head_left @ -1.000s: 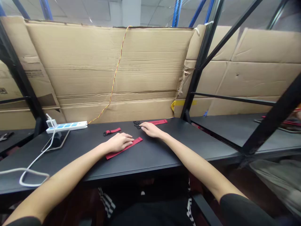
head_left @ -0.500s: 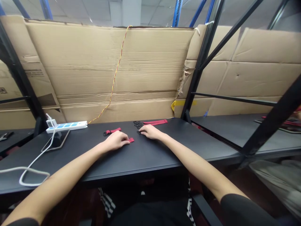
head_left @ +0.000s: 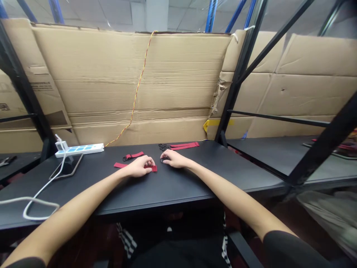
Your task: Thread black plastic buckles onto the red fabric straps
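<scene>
My left hand (head_left: 141,166) is closed on a red strap (head_left: 119,165) that lies along the black table. One end of this strap sticks out past the fingertips, the other behind the hand. A small black buckle (head_left: 162,160) is pinched in the fingers of my right hand (head_left: 174,159), a short gap from the strap's near end. Just behind my left hand lies another red strap with a black buckle (head_left: 134,155). Beyond my right hand are several black buckles (head_left: 164,147) beside more red straps (head_left: 185,145).
On the left a white power strip (head_left: 80,149) with a plugged-in charger stands by a phone-like device (head_left: 68,166). Its white cable (head_left: 41,199) loops toward the front edge. A cardboard wall (head_left: 111,82) closes off the back, and a black metal post (head_left: 234,85) rises at right.
My right hand has come slightly left and nearer with the buckle. My left hand has shifted a little, and the strap's left end now shows behind it.
</scene>
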A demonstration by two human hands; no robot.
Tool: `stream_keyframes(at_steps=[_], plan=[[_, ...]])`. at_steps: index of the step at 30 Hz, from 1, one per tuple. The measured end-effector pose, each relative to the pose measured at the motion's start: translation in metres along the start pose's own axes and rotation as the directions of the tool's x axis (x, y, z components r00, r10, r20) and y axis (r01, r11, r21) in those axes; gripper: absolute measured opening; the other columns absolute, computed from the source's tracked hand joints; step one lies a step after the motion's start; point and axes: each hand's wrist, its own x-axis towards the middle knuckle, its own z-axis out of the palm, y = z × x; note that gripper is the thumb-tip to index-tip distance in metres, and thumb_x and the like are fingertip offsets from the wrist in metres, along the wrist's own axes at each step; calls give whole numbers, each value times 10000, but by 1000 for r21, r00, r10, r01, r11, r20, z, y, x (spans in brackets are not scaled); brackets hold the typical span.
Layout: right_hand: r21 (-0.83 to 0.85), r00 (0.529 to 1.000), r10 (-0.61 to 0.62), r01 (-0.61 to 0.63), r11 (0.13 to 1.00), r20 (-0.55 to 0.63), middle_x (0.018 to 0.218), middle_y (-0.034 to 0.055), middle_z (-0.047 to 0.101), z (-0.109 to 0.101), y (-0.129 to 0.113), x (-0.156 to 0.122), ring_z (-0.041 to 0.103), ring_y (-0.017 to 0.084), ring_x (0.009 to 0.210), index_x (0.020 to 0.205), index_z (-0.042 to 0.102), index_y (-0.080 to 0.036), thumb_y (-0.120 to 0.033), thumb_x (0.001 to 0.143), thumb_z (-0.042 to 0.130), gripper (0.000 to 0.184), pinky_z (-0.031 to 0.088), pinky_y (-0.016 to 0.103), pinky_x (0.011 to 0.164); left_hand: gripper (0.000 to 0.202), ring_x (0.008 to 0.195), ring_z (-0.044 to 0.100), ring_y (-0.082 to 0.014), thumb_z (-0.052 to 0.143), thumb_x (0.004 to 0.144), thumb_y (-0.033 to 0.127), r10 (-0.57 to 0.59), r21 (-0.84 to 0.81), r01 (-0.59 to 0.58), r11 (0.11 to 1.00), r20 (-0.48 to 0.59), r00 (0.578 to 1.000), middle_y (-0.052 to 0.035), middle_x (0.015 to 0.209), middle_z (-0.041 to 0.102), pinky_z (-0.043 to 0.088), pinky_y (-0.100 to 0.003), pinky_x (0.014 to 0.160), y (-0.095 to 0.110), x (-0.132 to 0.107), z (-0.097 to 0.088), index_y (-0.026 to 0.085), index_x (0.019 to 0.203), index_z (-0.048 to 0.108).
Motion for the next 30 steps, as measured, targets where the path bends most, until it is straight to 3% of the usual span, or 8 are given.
stream_keyframes(at_steps=[4, 6, 10, 14, 21, 30], plan=[[227, 999, 15, -7, 974, -37, 863, 47, 667, -4, -7, 0, 606, 168, 783, 876, 643, -163, -175, 771, 600, 114, 476, 312, 752, 131, 685, 579, -157, 570, 786, 279, -1, -124, 0, 992, -5, 1000, -24, 761, 641, 451, -266, 648, 1, 0, 1, 172, 823, 636], [389, 997, 67, -42, 920, -49, 788, 32, 668, -5, -11, 0, 607, 160, 735, 820, 647, -159, -236, 738, 654, 112, 474, 296, 716, 174, 648, 568, -154, 569, 795, 318, -38, -156, 31, 987, -45, 998, -25, 711, 634, 437, -263, 613, 0, 1, 2, 163, 815, 645], [724, 982, 173, -169, 669, 70, 724, 29, 678, -4, -17, 0, 600, 132, 627, 831, 639, -149, -330, 663, 744, 269, 471, 267, 629, 226, 621, 554, -143, 595, 775, 363, -105, -246, 76, 966, -110, 988, -32, 705, 634, 431, -260, 596, -4, 4, 4, 144, 804, 645], [842, 978, 157, -201, 500, 141, 688, 20, 680, -1, -22, -2, 609, 121, 597, 844, 628, -141, -294, 632, 778, 301, 487, 269, 646, 250, 630, 552, -134, 616, 755, 380, -133, -352, 94, 931, -88, 987, -34, 721, 635, 437, -261, 623, -5, 5, 6, 138, 809, 644], [880, 980, 121, -196, 433, 159, 689, 16, 679, -3, -27, -3, 618, 127, 618, 846, 639, -138, -261, 617, 791, 302, 496, 274, 654, 289, 640, 535, -126, 623, 755, 430, -124, -444, 88, 892, -52, 991, -22, 716, 620, 426, -250, 611, 6, 3, 0, 145, 801, 645], [871, 988, 57, -155, 466, 145, 724, 34, 697, -2, -28, -3, 627, 133, 629, 858, 652, -135, -292, 624, 797, 317, 499, 281, 667, 288, 669, 576, -133, 653, 755, 406, -117, -522, 73, 850, -52, 992, -40, 758, 663, 436, -249, 623, 11, 1, 2, 134, 849, 645]])
